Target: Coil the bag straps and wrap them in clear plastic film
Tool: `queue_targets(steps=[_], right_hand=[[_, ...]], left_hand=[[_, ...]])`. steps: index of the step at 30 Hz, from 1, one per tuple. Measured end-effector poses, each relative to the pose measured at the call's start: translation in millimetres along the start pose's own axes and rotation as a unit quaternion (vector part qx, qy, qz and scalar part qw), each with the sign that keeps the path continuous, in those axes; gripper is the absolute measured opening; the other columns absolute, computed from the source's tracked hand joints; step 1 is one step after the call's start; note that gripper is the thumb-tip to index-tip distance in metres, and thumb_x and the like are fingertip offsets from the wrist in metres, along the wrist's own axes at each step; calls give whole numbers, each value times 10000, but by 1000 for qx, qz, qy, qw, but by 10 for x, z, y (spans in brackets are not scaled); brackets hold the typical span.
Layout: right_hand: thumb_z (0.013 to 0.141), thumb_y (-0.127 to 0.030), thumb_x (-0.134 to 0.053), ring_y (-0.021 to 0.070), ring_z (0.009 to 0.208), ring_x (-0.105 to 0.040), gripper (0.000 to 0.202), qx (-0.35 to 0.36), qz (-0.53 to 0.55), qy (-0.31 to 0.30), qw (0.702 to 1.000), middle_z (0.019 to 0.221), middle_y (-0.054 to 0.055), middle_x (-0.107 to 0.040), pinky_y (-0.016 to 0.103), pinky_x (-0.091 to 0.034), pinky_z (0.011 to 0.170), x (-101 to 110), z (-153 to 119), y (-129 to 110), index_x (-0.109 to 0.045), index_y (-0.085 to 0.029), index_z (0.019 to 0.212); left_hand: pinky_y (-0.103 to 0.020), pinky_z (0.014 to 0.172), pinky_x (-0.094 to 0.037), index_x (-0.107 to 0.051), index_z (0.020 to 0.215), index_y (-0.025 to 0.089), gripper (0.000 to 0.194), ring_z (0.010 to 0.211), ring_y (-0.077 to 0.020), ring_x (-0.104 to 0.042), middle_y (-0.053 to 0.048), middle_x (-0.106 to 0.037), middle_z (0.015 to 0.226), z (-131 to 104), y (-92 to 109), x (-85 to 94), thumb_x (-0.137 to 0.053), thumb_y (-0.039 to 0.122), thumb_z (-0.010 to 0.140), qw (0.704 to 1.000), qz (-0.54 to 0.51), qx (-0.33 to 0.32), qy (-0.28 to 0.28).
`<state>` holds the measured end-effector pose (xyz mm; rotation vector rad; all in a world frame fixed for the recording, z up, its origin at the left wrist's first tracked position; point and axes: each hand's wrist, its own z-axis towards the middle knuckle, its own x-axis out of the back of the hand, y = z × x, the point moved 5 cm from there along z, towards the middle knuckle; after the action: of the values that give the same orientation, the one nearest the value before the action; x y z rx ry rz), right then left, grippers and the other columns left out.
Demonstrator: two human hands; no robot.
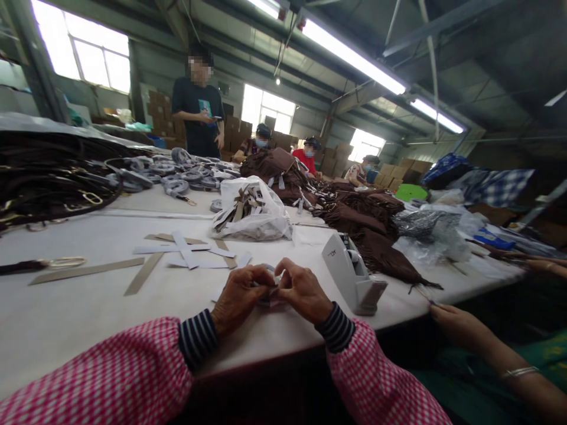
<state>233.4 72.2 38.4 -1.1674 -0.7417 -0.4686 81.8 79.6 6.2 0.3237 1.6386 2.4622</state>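
Note:
Near the table's front edge, my left hand and my right hand meet, both closed with thumbs and fingertips pinched. Between them is a small greyish item, mostly covered by the fingers, so I cannot make out what it is. A white tape dispenser stands just right of my right hand. To the left of my hands, white and beige strips lie scattered and partly crossed. Behind my hands sits an open clear plastic bag filled with more such strips.
Dark straps with gold clasps pile up at left, beside grey coiled straps. Brown fringed pieces heap at right, near clear plastic wrapping. A neighbour's hand reaches in at right. A standing person and several others are behind.

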Motion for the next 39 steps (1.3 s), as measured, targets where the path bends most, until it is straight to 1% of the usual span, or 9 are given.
queue_targets(steps=[5,11,14,17,19,21,25,31,39], right_hand=[[686,-138,-854,105,596,-489,168,-8,48,-55,997,583,-87,-526,231,-311,571,-44,98,70,-692,-179,665],[701,-185,-845,105,639,-494,99,-4,76,-54,996,644,-62,-574,228,-336,591,-73,124,109,-749,-169,682],[698,-195,-840,102,587,-486,111,-4,100,-70,993,590,-61,-567,228,-343,563,-93,143,133,-746,-157,653],[696,-182,-825,109,590,-510,89,3,122,-66,990,584,-54,-591,228,-361,566,-109,163,159,-755,-155,647],[693,-164,-810,120,627,-553,47,11,137,-58,989,643,-41,-642,228,-394,592,-121,166,172,-769,-163,672],[685,-143,-798,131,672,-584,38,17,144,-43,988,705,-31,-674,233,-422,626,-121,160,183,-773,-172,687],[694,-133,-782,139,703,-600,37,21,139,-33,990,726,-18,-681,239,-449,661,-78,144,193,-763,-163,683],[786,-160,-694,118,552,-592,107,16,93,-178,979,641,-8,-692,202,-418,505,-6,186,72,-797,-132,777],[749,-43,-644,115,484,-608,158,58,-52,-302,950,547,-23,-665,189,-416,490,18,403,-219,-750,-141,684]], left_hand=[[-311,682,-493,-731,694,185,152,762,-209,-617,-40,-661,767,2,-38,25,-771,313,764,1000,17,3,18],[-281,643,-499,-629,838,202,234,758,-189,-618,-2,-656,811,-4,3,50,-804,336,761,1000,16,11,20],[-300,656,-515,-606,867,211,262,805,-211,-613,-6,-638,831,14,66,99,-787,385,794,999,37,10,14],[-419,853,-526,-693,897,220,238,992,-274,-594,-56,-665,1019,33,108,170,-765,439,839,987,156,-13,-29],[-524,1007,-451,-759,943,255,240,1132,-330,-527,-75,-647,1217,32,112,186,-797,460,823,957,271,-56,-82],[-577,1066,-389,-784,990,288,226,1201,-366,-464,-76,-607,1335,26,88,172,-807,440,824,926,342,-96,-129],[-533,1059,-410,-774,1033,283,149,1195,-343,-452,-77,-599,1324,48,35,111,-717,357,917,925,323,-106,-171],[-444,1038,-417,-745,1017,246,118,1154,-302,-456,-74,-630,1194,8,84,11,-676,316,952,932,258,-157,-198],[-425,1003,-418,-725,1126,197,248,1099,-296,-520,-106,-637,1163,11,2,1,-617,366,981,931,237,-170,-221]])
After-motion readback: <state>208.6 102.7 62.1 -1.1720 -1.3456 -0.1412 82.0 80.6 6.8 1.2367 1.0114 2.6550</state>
